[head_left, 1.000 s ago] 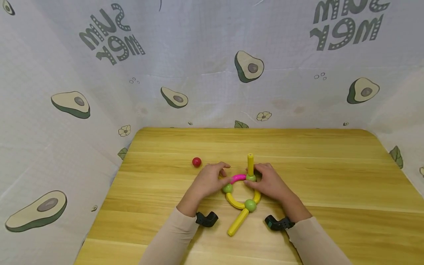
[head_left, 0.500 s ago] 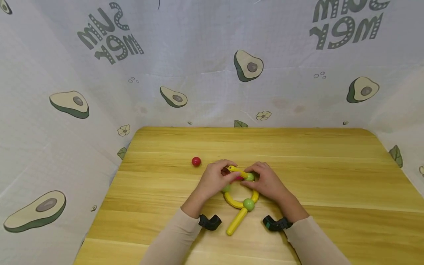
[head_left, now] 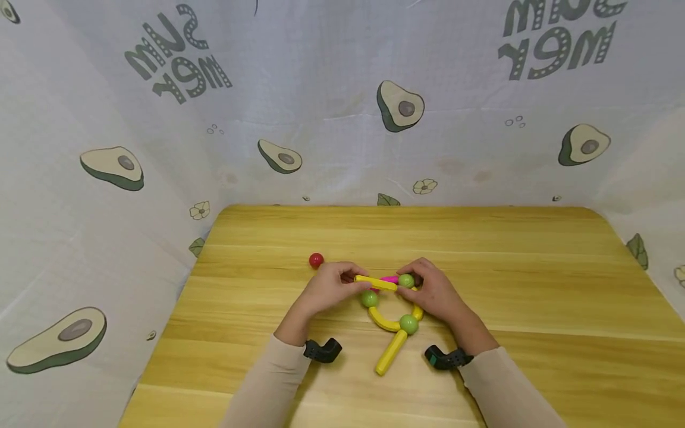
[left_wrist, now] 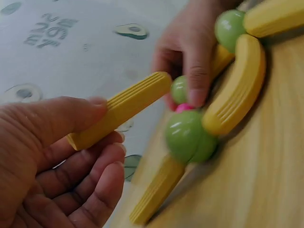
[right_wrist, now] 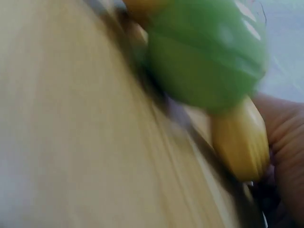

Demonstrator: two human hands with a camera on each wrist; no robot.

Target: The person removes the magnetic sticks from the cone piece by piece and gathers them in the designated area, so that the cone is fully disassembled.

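My left hand (head_left: 332,286) pinches a straight yellow rod (left_wrist: 128,104) between thumb and fingers, raised over the far side of a ring of toy rods and balls. My right hand (head_left: 434,291) grips the ring's far right green ball (head_left: 406,281) with thumb and fingers. A curved pink rod (head_left: 390,279) runs left from that ball, partly covered by the yellow one. Curved yellow rods (head_left: 382,320) join the left green ball (head_left: 369,298) and the near green ball (head_left: 409,324). Another straight yellow rod (head_left: 391,352) sticks out toward me from the near ball.
A loose red ball (head_left: 316,260) lies on the wooden table (head_left: 241,333), just beyond my left hand. Behind the table hangs a white curtain (head_left: 332,113) with avocado prints. Both wrists wear black straps with camera mounts.
The yellow rod stood upright on the far right green ball, then tilted left into my left hand's fingers. Now it is off that ball, held farther left. The ring has shifted slightly.
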